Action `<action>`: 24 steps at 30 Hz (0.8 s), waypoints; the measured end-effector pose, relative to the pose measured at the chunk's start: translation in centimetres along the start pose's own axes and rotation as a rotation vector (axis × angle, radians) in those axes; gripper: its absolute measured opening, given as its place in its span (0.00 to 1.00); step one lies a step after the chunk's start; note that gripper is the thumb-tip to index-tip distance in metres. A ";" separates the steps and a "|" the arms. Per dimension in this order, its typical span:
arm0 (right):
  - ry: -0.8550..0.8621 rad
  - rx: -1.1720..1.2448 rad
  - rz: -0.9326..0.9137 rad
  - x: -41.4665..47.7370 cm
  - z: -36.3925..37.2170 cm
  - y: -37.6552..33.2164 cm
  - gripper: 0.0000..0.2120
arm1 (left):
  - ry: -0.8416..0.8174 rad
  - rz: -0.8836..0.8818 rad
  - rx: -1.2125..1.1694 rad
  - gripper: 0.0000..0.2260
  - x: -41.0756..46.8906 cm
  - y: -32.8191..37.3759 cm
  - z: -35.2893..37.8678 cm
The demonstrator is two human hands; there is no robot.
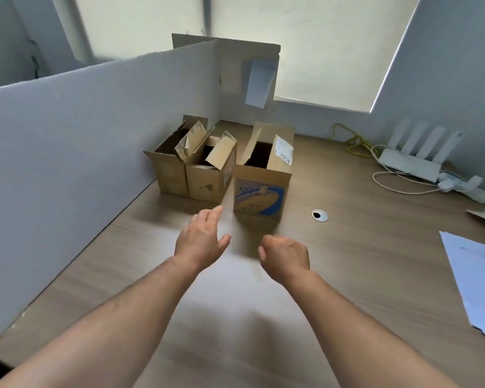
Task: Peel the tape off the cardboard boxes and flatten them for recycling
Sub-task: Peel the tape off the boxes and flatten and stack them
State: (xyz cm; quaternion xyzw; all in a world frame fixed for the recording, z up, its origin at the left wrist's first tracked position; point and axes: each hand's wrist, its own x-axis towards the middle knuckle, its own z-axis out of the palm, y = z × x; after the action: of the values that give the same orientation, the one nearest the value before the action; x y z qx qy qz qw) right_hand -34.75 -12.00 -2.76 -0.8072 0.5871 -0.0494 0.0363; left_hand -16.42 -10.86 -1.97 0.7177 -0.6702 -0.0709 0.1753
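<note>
Low at the centre of the frame, over the pale wooden surface, the left hand reaches with its grip spread, fingers straight and empty, while the right hand has its grip curled into an empty fist. Just above them, near but not touched, stands the blue-printed brown cardboard box, upright with its flaps open, its near left corner closest to the left fingertips. Farther toward the upper left, a plain brown middle box and a plain brown outer box stand side by side.
</note>
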 end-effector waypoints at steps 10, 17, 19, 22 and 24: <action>0.014 -0.064 0.164 9.1 -1.1 -1.1 0.14 | -0.018 0.213 -0.117 0.33 13.7 -2.7 -0.4; 0.012 -0.071 0.208 10.4 -0.3 -0.2 0.14 | 0.018 0.210 -0.242 0.12 18.1 -1.0 1.1; 0.021 -0.055 0.239 10.0 -0.2 0.1 0.15 | 0.010 0.197 -0.258 0.08 17.9 -0.5 1.2; 0.027 0.008 0.324 9.2 -0.4 0.5 0.21 | 0.021 0.221 -0.295 0.06 16.5 0.6 1.1; 0.037 0.135 0.437 8.7 -1.3 0.9 0.25 | 0.020 0.239 -0.328 0.07 14.9 1.8 0.9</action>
State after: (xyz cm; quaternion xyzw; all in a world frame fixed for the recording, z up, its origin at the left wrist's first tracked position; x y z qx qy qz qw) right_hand -33.08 -20.50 -1.27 -0.6557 0.7438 -0.0943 0.0891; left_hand -17.03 -25.74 -0.25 0.5955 -0.7283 -0.1505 0.3038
